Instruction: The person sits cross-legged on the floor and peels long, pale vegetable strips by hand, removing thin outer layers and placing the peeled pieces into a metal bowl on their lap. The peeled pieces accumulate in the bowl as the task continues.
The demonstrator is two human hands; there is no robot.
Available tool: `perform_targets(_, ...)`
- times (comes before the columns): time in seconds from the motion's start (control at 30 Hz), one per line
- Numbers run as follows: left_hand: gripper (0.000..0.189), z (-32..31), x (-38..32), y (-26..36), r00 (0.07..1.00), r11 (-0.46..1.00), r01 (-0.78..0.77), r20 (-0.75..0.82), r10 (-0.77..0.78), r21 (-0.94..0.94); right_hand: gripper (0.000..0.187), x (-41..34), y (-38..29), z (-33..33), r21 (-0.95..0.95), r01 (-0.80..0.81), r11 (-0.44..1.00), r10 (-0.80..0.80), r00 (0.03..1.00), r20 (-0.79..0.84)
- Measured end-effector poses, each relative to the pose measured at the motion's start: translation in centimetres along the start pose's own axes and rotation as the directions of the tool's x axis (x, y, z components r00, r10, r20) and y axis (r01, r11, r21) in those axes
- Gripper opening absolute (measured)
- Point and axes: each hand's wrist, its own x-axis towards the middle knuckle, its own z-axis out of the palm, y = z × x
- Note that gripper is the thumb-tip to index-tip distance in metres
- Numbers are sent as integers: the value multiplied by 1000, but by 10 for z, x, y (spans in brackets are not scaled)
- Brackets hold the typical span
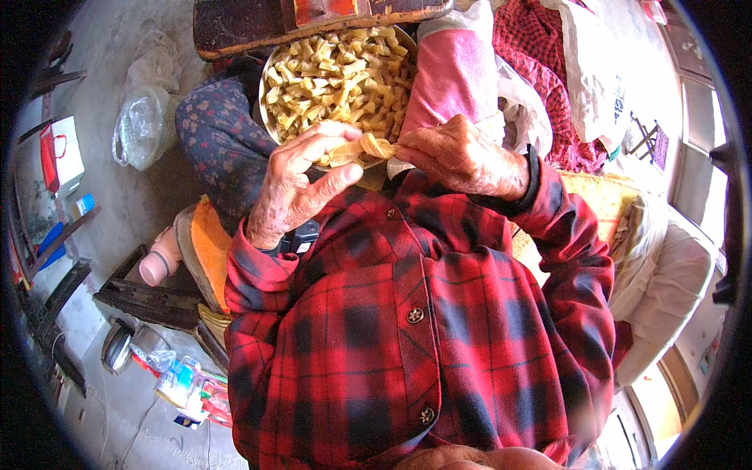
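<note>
Just in front of my chest, a strip of pale yellow, dried-looking plant material (376, 147), folded or knotted, spans the gap between my hands. My left hand (308, 176) holds its left end between thumb and fingers. The fingertips of my right hand (458, 155) pinch the other end. Beyond them is a round metal basin (263, 114), heaped with many short yellow pieces (341, 76) of similar look. The near edge of the basin is partly hidden behind my left hand and the strip.
A dark wooden board (247, 26) overhangs the basin's far edge. Floral trousers (217, 123) lie left of the basin, pink cloth (449, 76) right of it. A clear plastic bag (141, 123) rests on the floor at left, near a pink bottle (157, 265). Checked red cloth (529, 59) lies at upper right.
</note>
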Motion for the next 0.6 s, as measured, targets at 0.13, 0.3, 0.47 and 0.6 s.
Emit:
perform_targets(0.13, 41, 8, 9, 11, 984, 912, -140, -46, 170, 385, 12, 2, 2, 2, 5, 46, 999, -46, 999, 29)
perform_targets(0.3, 27, 24, 23, 14, 955, 733, -270, 79, 285, 625, 13, 4, 0, 4, -20, 30, 999, -29, 998, 53)
perform_targets(0.47, 15, 30, 23, 7, 954, 790, -295, 123, 273, 537, 15, 0, -4, -6, 31, -74, 997, 70, 991, 114)
perform_targets(0.6, 8, 11, 12, 1, 956, 904, -279, 180, 231, 325, 16, -7, -7, -19, 120, -84, 989, 67, 987, 145)
